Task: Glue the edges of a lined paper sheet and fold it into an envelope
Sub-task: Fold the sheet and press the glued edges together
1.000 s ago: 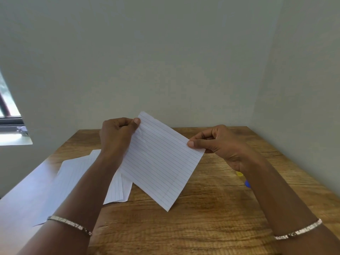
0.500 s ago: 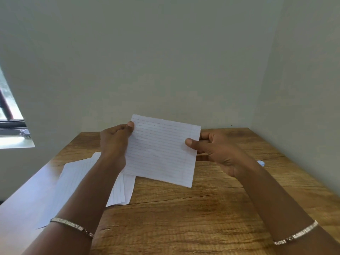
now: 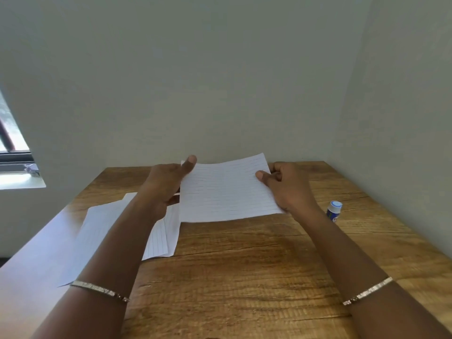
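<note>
A lined white paper sheet (image 3: 226,192) is held nearly flat a little above the far part of the wooden table (image 3: 244,277). My left hand (image 3: 163,189) grips its left edge, thumb on top near the far corner. My right hand (image 3: 286,187) pinches its right edge with thumb on top. A small glue bottle (image 3: 334,211) with a blue label and white cap stands on the table just right of my right wrist.
Several loose lined sheets (image 3: 161,238) lie on the table's left side, partly under my left forearm. Walls close in behind and on the right. A window (image 3: 12,152) is at the far left.
The sheet has turned from a tilted diamond pose to level and flatter, and moved farther from me. Both hands followed it. The glue bottle came into view beside my right wrist.
</note>
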Available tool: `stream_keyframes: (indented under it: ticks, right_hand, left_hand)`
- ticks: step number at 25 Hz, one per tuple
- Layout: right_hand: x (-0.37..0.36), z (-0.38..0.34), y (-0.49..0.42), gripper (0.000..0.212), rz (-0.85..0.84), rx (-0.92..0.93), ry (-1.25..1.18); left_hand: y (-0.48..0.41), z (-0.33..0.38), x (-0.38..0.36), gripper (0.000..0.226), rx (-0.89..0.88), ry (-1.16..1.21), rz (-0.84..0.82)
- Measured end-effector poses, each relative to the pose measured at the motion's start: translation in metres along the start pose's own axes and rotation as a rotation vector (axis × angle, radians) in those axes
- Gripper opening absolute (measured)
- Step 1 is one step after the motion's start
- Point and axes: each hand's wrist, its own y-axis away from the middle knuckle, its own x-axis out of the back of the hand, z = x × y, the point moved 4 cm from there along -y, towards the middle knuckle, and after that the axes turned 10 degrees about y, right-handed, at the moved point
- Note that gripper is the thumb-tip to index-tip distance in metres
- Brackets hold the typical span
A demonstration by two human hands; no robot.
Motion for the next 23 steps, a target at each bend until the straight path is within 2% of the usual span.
stream_keyframes:
  ticks: [4, 9, 11, 14, 16, 21, 23]
  right_hand:
    - [0.002, -0.001, 0.018, 0.028, -0.001, 0.042, 0.289]
    - [0.004, 0.016, 0.052, 0.034, -0.034, 0.026, 0.467]
    - [0.002, 0.021, 0.063, 0.032, -0.087, 0.021, 0.55]
    - [-0.001, 0.021, 0.074, 0.03, -0.092, 0.028, 0.659]
    - [-0.001, 0.019, 0.08, 0.029, -0.075, 0.037, 0.688]
    - [0.012, 0.011, 0.083, 0.024, -0.1, 0.033, 0.713]
    - [0.033, 0.004, 0.091, 0.029, 0.027, 0.024, 0.66]
  left_hand:
    - [0.013, -0.014, -0.002, 0.014, -0.072, -0.124, 0.018]
    - [0.029, -0.043, -0.003, 0.026, -0.065, -0.329, 0.031]
    - [0.034, -0.05, -0.005, 0.026, -0.121, -0.42, 0.054]
    - [0.041, -0.051, -0.012, 0.034, -0.268, -0.704, 0.108]
    - [0.043, -0.052, -0.013, 0.041, -0.314, -0.748, 0.129]
    - [0.047, -0.052, -0.017, 0.032, -0.476, -0.849, 0.162]
    - [0.049, -0.052, -0.02, 0.032, -0.503, -0.861, 0.151]
